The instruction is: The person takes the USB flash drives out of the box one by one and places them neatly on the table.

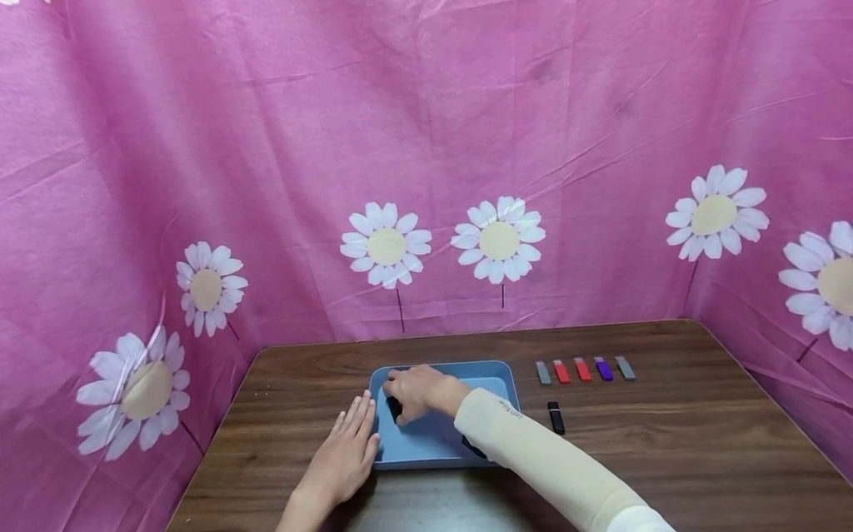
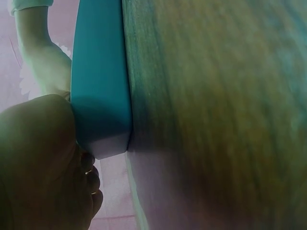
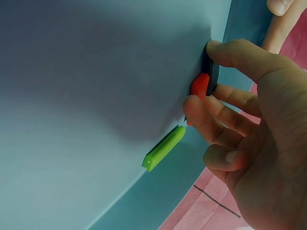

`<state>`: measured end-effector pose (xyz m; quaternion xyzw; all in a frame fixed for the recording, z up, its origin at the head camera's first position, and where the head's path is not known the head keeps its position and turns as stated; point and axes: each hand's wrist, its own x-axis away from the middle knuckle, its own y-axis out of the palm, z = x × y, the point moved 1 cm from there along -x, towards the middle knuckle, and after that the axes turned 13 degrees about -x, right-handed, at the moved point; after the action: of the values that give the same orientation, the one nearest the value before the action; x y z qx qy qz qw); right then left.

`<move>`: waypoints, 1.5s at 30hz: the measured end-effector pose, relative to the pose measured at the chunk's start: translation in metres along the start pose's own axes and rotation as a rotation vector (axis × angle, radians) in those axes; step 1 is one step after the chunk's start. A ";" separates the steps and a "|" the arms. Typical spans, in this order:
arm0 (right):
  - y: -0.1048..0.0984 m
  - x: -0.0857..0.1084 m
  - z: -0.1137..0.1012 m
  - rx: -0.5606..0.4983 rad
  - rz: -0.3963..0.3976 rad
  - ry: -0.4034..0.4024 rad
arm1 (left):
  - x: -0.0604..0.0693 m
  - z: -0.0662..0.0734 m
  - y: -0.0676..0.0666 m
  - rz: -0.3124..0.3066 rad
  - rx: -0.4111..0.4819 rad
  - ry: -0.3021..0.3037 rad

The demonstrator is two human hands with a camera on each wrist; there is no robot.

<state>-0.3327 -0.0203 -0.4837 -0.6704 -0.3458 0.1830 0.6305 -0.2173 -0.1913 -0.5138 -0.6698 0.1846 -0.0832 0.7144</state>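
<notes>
A blue tray (image 1: 436, 445) sits on the wooden table. Over its left end my right hand (image 1: 417, 390) pinches a black USB stick (image 3: 214, 74) between thumb and fingers. A red USB stick (image 3: 199, 85) lies right against the black one, partly hidden by the fingertips. Close by, a green USB stick (image 3: 164, 147) rests along the tray's inner wall. My left hand (image 1: 340, 456) lies with straight fingers at the tray's left side, its fingertips at the wall; the left wrist view also shows this hand (image 2: 38, 143) against the tray's outer side (image 2: 100, 72).
Right of the tray, several USB sticks stand in a row: grey (image 1: 543, 373), red (image 1: 561, 371), another red (image 1: 583, 370), purple (image 1: 603, 369) and grey (image 1: 625, 368). Below them lies a black one (image 1: 555, 418). A pink flowered curtain (image 1: 432, 149) surrounds the table (image 1: 675, 463).
</notes>
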 end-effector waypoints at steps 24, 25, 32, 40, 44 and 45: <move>-0.011 0.030 0.018 -0.032 0.069 -0.070 | -0.002 -0.001 0.000 -0.069 0.007 -0.026; -0.011 0.033 0.019 -0.034 0.073 -0.072 | -0.002 0.000 0.000 -0.066 0.006 -0.026; -0.017 0.054 0.029 -0.013 0.102 -0.077 | -0.001 0.001 -0.001 -0.034 0.030 -0.019; -0.022 0.077 0.040 -0.012 0.114 -0.083 | 0.000 -0.002 0.007 0.046 0.013 -0.003; -0.023 0.088 0.044 -0.022 0.132 -0.085 | 0.000 -0.001 0.006 0.042 0.037 -0.006; -0.023 0.090 0.046 -0.024 0.136 -0.087 | 0.000 -0.001 0.005 0.032 0.045 -0.008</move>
<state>-0.3068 0.0741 -0.4506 -0.6912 -0.3287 0.2500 0.5930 -0.2184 -0.1918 -0.5184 -0.6510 0.1904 -0.0733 0.7311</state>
